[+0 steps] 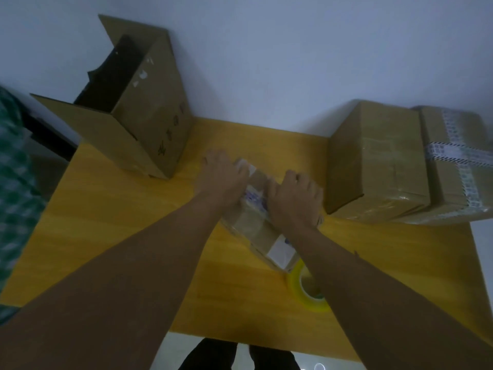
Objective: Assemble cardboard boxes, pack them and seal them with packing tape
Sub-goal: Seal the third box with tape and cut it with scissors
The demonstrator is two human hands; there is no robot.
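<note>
**Hands and workpiece, head view.** The left hand [224,174] lies palm-down on the far end of the small box [256,231], its fingers bent over the upper-left edge. The right hand [294,198] clasps the opposite side, knuckles raised and fingers curled down over the edge nearest the sealed boxes. Motion blur hides the fingertips of both hands. The two-sided grip probably squares the box or holds its flaps shut while tape is smoothed down.

**Position and axis.** The small box rests on the yellow counter [133,222] at the centre of the frame. Its long axis runs diagonally from upper left, under the left hand, to lower right, where a white label shows on the near end. Clear tape appears to cover the top face, so sealing is judged to be under way or nearly done.

**Surroundings.** The tape roll [306,287] lies just beside the near end, partly under the right forearm, presumably kept within reach. An open box [149,124] stands at upper left, flaps up, with dark contents visible. Two closed boxes stand side by side at right: a plain sealed box [378,161], near the right hand, and a box with printed tape [458,161] at the frame's edge. A green patterned cloth [13,169] occupies the left margin.
</note>
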